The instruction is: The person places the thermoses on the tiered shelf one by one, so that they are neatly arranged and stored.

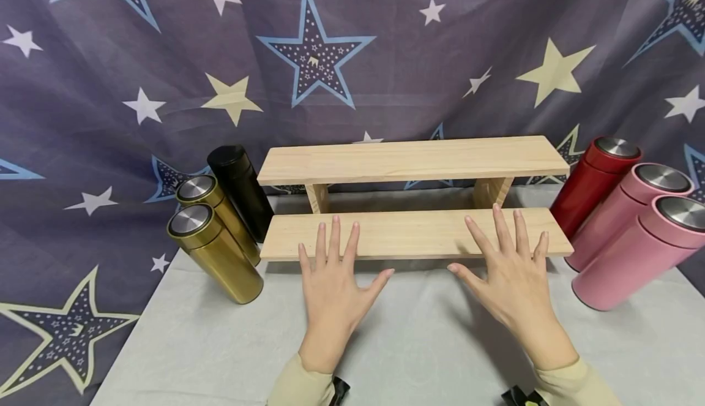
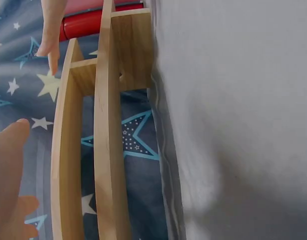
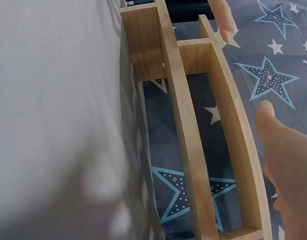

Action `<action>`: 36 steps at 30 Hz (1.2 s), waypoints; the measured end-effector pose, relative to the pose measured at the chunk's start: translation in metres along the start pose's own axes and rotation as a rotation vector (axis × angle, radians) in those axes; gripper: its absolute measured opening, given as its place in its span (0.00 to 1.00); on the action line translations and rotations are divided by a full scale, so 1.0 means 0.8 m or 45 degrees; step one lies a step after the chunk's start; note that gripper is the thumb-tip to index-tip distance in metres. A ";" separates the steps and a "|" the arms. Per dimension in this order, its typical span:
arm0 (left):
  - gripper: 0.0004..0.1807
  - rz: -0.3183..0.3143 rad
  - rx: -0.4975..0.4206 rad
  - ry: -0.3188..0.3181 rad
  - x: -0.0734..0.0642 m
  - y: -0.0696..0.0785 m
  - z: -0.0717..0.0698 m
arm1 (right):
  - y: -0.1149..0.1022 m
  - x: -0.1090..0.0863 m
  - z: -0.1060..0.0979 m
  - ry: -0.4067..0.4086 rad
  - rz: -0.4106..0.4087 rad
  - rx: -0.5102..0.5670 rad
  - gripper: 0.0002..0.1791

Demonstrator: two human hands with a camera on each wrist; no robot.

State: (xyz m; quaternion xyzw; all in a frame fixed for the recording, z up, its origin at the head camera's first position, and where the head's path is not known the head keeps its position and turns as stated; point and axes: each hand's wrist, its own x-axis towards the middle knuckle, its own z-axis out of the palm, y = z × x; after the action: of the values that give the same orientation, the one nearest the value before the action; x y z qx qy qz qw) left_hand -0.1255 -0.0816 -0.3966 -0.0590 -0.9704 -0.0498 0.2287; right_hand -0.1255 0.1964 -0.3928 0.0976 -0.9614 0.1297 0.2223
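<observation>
Far left, on the pale cloth of the desk (image 1: 220, 345): two gold bottles (image 1: 215, 256), one in front of the other, both with round silver-topped lids. Just behind them, a black bottle (image 1: 242, 195), lid black too, near the shelf's left end.

Next, my left hand (image 1: 333, 302), palm down over the front edge of the lower board. Fingers (image 1: 335, 244) spread and straight, thumb out toward the middle, nothing held. Contact with the wood: cannot tell.

Centre, toward the back of the desk: the wooden shelf (image 1: 413, 234). Two long, flat boards of pale bare timber, faint grain running lengthwise, edges cut square. Upper board set higher and farther back, lower one in front; short wooden uprights support them near the ends. Wrist views show the same light yellowish wood from underneath.

Right of that, my right hand (image 1: 514, 280), also palm down, fingers fanned wide over the lower board's right part, thumb pointing inward. Holding nothing.

Far right: a red bottle (image 1: 589, 185) near the shelf's end, then two pink bottles (image 1: 633, 259), all silver-topped.
</observation>
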 end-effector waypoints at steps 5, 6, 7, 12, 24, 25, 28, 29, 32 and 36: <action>0.52 0.017 -0.029 0.076 0.004 -0.010 0.003 | 0.001 0.000 0.001 -0.005 -0.002 0.005 0.46; 0.51 0.023 -0.046 0.100 0.005 -0.013 0.003 | 0.001 0.000 0.001 -0.006 -0.003 0.008 0.46; 0.51 0.030 -0.061 0.124 0.006 -0.015 0.004 | 0.001 0.000 0.001 -0.006 -0.004 0.010 0.46; 0.48 0.055 -0.132 0.199 0.011 -0.029 0.005 | 0.000 0.000 0.002 0.001 -0.010 0.021 0.45; 0.45 0.022 -0.244 0.222 0.021 -0.072 0.008 | 0.001 -0.001 0.003 0.004 -0.020 0.021 0.46; 0.44 0.019 -0.252 0.229 0.021 -0.076 0.007 | 0.001 -0.001 0.003 0.006 -0.022 0.021 0.46; 0.44 0.014 -0.286 0.255 0.023 -0.088 0.008 | 0.000 -0.001 0.003 0.012 -0.027 0.025 0.46; 0.43 0.012 -0.296 0.264 0.023 -0.092 0.009 | 0.000 -0.001 0.003 0.011 -0.028 0.027 0.46; 0.43 -0.006 -0.314 0.273 0.023 -0.102 0.012 | -0.001 0.000 0.003 0.011 -0.031 0.035 0.46; 0.41 -0.045 -0.354 0.260 0.023 -0.113 0.018 | -0.001 -0.001 0.003 0.010 -0.031 0.036 0.45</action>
State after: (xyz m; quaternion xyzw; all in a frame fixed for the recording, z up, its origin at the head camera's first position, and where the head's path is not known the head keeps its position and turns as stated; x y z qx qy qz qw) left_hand -0.1606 -0.1673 -0.4074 -0.0675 -0.9268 -0.1932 0.3149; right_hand -0.1257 0.1949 -0.3947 0.1120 -0.9573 0.1410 0.2263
